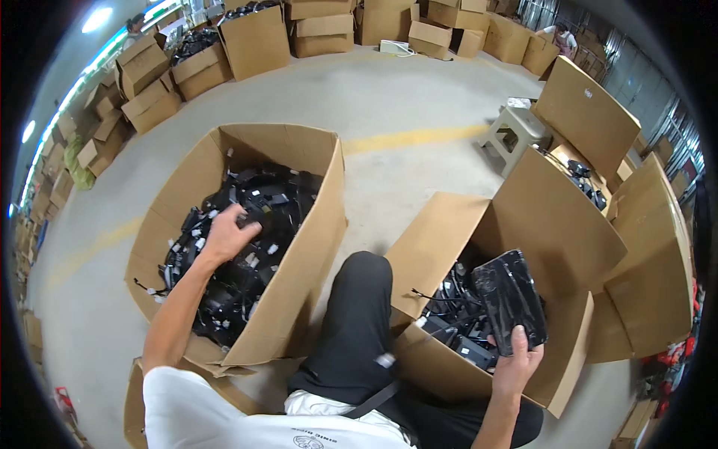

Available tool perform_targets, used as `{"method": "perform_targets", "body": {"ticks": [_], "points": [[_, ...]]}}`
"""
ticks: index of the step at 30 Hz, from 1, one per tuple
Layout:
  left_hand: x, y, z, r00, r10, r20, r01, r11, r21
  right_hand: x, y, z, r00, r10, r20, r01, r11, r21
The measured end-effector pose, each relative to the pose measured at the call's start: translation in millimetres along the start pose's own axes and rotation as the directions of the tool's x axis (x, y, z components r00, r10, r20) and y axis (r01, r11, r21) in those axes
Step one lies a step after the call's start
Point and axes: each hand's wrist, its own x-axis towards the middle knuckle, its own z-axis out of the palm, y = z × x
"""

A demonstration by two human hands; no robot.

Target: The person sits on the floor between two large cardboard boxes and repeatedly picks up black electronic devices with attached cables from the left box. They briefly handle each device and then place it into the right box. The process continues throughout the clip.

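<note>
My left hand [233,233] reaches into a large cardboard box [299,299] on the left, its fingers curled over a heap of black power adapters and cables [243,280] with white plugs. Something dark shows between thumb and fingers, but it blends into the heap. On the right, my right hand [517,361] grips the lower edge of a flat black rectangular pack [511,295] with a shiny plastic-like surface. That pack is tilted above an open cardboard box [437,224], where black adapters and cords [452,303] lie and are partly covered by it.
My bent knee [363,277] sits between the two boxes. A grey plastic stool [516,135] and a box with black items [583,179] stand at the far right. Cardboard boxes [321,34] line the back. Two people are in the distance.
</note>
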Motion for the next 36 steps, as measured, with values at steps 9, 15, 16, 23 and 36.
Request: {"method": "perform_targets", "body": {"ticks": [9,15,16,23,36], "points": [[-90.0,210.0,30.2,0.879,-0.164,-0.447,-0.206,0.715,-0.669,-31.0,1.7,116.7,0.839,-0.462,0.287,0.543,0.744,-0.389],[-120.5,269.8,89.4,0.971,-0.187,-0.150,-0.109,0.212,-0.971,-45.0,5.4,92.9,0.677,-0.667,0.310,0.730,0.554,-0.402],[-114.6,268.6,88.2,0.983,-0.183,0.019,0.042,0.124,-0.991,-36.4,1.5,81.4,0.629,-0.715,0.307,0.765,0.496,-0.411],[-93.6,245.9,89.8,0.598,0.025,0.801,0.801,-0.056,-0.596,-11.6,-36.2,13.7,0.290,-0.515,0.806,0.951,0.246,-0.185],[-120.8,221.1,142.5,0.263,0.310,0.914,0.964,-0.063,-0.257,-24.3,-9.8,-36.2,0.195,-0.465,0.863,0.981,0.107,-0.164]]}}
